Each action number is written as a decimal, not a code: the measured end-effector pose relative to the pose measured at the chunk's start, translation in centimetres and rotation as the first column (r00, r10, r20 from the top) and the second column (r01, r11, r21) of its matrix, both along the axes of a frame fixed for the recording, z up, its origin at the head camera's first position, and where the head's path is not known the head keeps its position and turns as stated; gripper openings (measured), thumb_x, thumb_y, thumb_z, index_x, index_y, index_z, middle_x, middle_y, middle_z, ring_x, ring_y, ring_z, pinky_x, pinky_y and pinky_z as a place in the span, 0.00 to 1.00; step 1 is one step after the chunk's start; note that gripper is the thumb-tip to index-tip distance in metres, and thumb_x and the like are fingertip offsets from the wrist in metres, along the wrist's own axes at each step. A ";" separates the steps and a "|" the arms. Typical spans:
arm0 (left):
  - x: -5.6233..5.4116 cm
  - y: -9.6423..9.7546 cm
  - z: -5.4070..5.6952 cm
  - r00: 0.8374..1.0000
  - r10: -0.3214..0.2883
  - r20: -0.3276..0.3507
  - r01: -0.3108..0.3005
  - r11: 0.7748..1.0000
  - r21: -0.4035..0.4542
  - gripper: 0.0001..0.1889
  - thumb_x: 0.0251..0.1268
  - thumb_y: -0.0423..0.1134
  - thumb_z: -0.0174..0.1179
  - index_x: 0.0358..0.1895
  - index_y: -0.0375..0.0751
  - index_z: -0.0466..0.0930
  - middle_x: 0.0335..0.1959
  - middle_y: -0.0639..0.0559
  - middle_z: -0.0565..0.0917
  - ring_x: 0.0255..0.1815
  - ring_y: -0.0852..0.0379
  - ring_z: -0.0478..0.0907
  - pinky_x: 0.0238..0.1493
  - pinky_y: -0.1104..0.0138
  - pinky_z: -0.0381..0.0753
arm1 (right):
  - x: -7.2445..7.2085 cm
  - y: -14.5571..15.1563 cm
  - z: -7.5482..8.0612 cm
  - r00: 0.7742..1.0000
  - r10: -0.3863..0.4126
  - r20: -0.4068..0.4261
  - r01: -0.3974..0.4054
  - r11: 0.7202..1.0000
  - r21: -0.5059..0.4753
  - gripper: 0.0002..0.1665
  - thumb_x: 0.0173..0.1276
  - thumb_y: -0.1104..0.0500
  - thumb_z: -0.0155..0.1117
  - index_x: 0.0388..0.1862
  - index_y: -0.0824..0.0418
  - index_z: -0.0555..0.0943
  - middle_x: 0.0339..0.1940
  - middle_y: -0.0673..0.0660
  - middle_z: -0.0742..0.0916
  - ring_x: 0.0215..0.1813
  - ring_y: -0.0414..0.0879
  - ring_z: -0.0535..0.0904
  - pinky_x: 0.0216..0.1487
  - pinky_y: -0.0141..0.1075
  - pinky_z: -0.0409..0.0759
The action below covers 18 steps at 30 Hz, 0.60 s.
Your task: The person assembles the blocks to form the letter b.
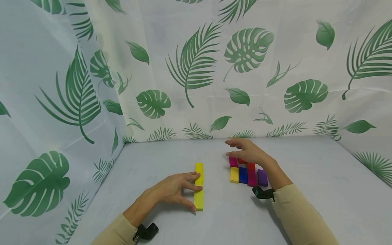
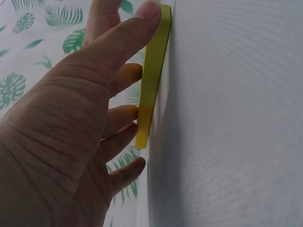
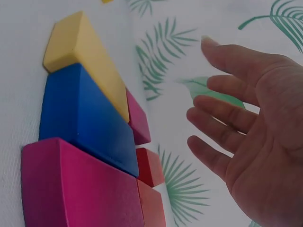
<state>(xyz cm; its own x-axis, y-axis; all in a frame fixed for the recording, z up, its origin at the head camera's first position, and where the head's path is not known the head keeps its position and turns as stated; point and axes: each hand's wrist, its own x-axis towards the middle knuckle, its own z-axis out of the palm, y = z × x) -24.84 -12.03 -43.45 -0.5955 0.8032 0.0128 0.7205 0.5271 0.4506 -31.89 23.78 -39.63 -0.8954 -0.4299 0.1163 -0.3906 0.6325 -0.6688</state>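
Your left hand rests spread on the near yellow block and far yellow block, thumb by the near end, fingertips along the strip, presumably steadying the pair end to end; no firm pinch shows. Right of these on the table, the purple block lies just beside a row of magenta, blue and pale yellow blocks, apparently grouped for easy reach. Behind sit more magenta and red blocks. Your right hand hovers there, fingers parted, holding nothing visible; leafy curtain beyond.
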 end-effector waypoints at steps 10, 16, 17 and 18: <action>0.0 0.0 0.0 1.000 0.004 0.009 -0.004 1.000 -0.005 0.40 0.47 0.72 0.74 0.67 0.67 0.80 0.82 0.58 0.65 0.85 0.58 0.57 0.81 0.49 0.64 | 0.2 0.5 -0.3 0.999 0.011 0.053 -0.016 0.995 0.099 0.34 0.72 0.55 0.71 0.73 0.65 0.75 0.69 0.67 0.81 0.70 0.66 0.76 0.68 0.59 0.79; 0.1 0.0 0.0 1.000 0.006 0.010 -0.006 1.000 -0.008 0.40 0.47 0.72 0.74 0.67 0.66 0.80 0.82 0.58 0.64 0.85 0.58 0.56 0.81 0.50 0.64 | 0.1 0.7 -0.4 0.996 -0.030 0.081 0.021 0.993 0.117 0.33 0.71 0.57 0.72 0.73 0.63 0.76 0.69 0.66 0.82 0.70 0.65 0.76 0.67 0.57 0.80; 0.1 0.0 0.0 1.000 0.006 0.007 -0.006 1.000 -0.009 0.40 0.47 0.72 0.74 0.67 0.66 0.80 0.82 0.57 0.65 0.85 0.58 0.57 0.81 0.50 0.64 | 0.1 0.7 -0.4 0.996 -0.034 0.085 0.023 0.992 0.123 0.34 0.71 0.57 0.72 0.73 0.63 0.76 0.69 0.66 0.82 0.70 0.65 0.75 0.67 0.57 0.81; 0.1 0.0 0.0 1.000 0.005 0.003 -0.005 1.000 -0.011 0.40 0.47 0.72 0.74 0.67 0.66 0.80 0.82 0.57 0.65 0.85 0.57 0.57 0.81 0.50 0.64 | 0.1 0.7 -0.4 0.995 -0.037 0.089 0.025 0.991 0.129 0.34 0.70 0.57 0.73 0.73 0.63 0.76 0.68 0.66 0.82 0.70 0.65 0.75 0.66 0.57 0.81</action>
